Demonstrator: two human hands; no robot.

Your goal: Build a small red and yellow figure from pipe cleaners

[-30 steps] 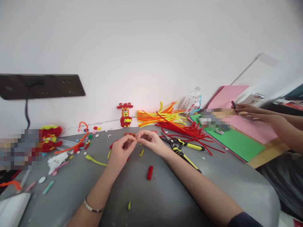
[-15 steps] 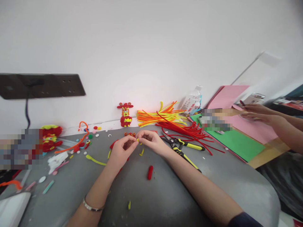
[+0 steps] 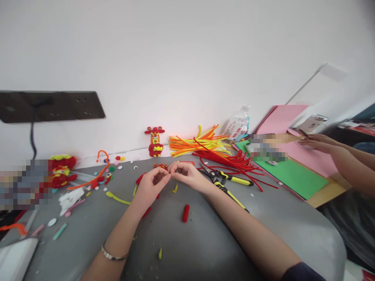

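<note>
Firstly, landmark: one red figurine [image 3: 156, 150], upright on the counter [image 3: 263, 234] by the wall. Before it: left hand [image 3: 149, 189] and right hand [image 3: 189, 177], fingers of each pinched together on a tiny yellow piece [image 3: 170, 175], mostly hidden. Nearer the wearer than the figurine: one short red roll [image 3: 185, 213]. To its right: one bundle of yellow and orange stems [image 3: 196, 146]; farther right and forward, red stems [image 3: 234, 162] and yellow-black pliers [image 3: 236, 180]. To its left, forward: one curved yellow-green stem [image 3: 117, 198].
</note>
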